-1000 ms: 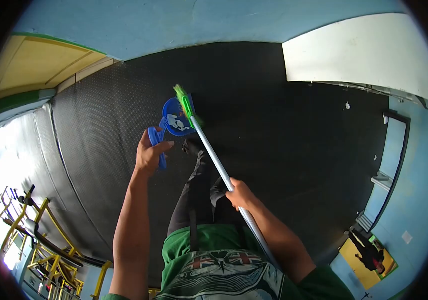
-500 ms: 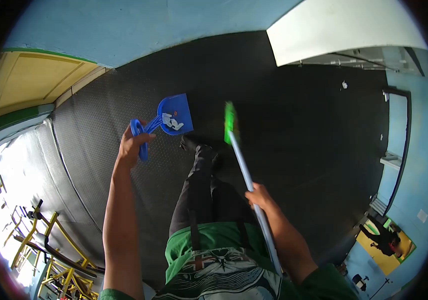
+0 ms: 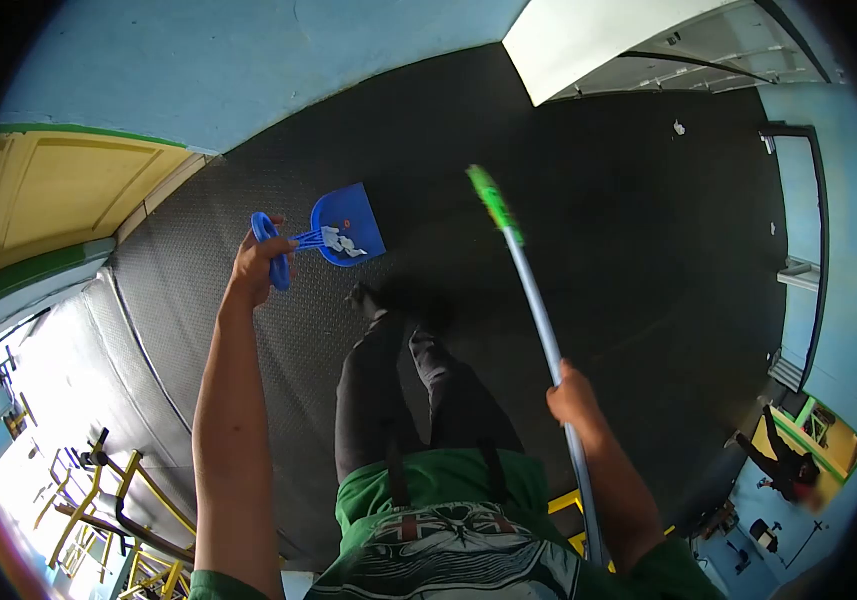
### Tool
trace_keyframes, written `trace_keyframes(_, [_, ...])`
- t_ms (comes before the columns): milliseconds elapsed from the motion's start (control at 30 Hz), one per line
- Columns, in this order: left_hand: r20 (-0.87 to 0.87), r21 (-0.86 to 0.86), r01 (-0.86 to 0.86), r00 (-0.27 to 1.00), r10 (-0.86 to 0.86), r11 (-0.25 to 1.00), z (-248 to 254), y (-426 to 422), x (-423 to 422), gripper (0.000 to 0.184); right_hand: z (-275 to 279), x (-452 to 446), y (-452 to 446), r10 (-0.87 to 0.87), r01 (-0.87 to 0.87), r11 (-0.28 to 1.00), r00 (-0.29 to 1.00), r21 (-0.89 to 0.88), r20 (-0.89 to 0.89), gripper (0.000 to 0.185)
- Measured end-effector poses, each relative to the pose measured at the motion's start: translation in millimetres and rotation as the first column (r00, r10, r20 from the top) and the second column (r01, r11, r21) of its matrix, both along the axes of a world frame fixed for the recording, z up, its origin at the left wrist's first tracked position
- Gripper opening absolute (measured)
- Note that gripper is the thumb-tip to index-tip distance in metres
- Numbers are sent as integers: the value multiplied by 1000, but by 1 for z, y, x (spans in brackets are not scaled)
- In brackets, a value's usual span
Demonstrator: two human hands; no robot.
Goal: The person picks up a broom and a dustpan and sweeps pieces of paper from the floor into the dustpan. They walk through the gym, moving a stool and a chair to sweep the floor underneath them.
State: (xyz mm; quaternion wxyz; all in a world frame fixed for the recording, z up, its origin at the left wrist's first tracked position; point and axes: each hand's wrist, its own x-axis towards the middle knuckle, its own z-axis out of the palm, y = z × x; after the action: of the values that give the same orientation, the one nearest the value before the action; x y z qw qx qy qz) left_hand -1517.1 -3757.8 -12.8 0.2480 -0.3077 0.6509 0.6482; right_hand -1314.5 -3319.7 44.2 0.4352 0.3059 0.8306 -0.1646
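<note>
My left hand (image 3: pixel 256 268) is closed round the handle of a blue dustpan (image 3: pixel 353 212). Crumpled white scraps (image 3: pixel 340 243) and a small reddish bit lie in its pan, to the right of the hand. Gripped in my right hand (image 3: pixel 575 396) is the pale shaft of a broom (image 3: pixel 538 300), which slants up and left. Its bright green head (image 3: pixel 493 205) is over the dark floor, right of the dustpan and apart from it.
White litter (image 3: pixel 678 128) lies on the black floor (image 3: pixel 638 250) at the upper right. A white panel (image 3: pixel 588 45) juts from the blue wall. Yellow gym frames (image 3: pixel 128 500) stand lower left, and another person (image 3: pixel 788 462) is at the far right.
The broom head has swung up and to the right, farther from the dustpan, and my right hand has moved right. The left hand still holds the dustpan. My legs have stepped apart.
</note>
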Motion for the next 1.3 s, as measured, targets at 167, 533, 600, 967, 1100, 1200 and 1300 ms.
trace_keyframes(167, [3,-10,60,998,-60,998,5,-1,-2,59,-105,-5,2,-303,313,932,950,-184,79,31])
trace_keyframes(533, [14,67,3,1000,-4,998,8,-44,-1,56,-30,-16,-182,-229,267,869,963,-416,141,39])
trace_keyframes(600, [9,69,17,1000,-17,997,14,-53,4,57,-12,-25,-176,-202,214,927,977,-309,70,44])
trace_keyframes(967, [10,18,75,997,-75,997,7,-66,18,50,-137,-105,-193,453,-435,889,879,142,-149,39])
trace_keyframes(1100, [-2,80,81,997,-81,993,9,-70,19,47,-90,-37,-200,413,-413,910,910,27,-41,44])
trace_keyframes(1200, [-30,86,99,995,-97,991,15,-73,20,49,-40,-1,-195,294,-290,954,954,-75,54,49])
trace_keyframes(1300, [-29,95,233,972,-231,968,21,-80,20,52,-17,55,-182,67,-65,997,996,-48,61,45])
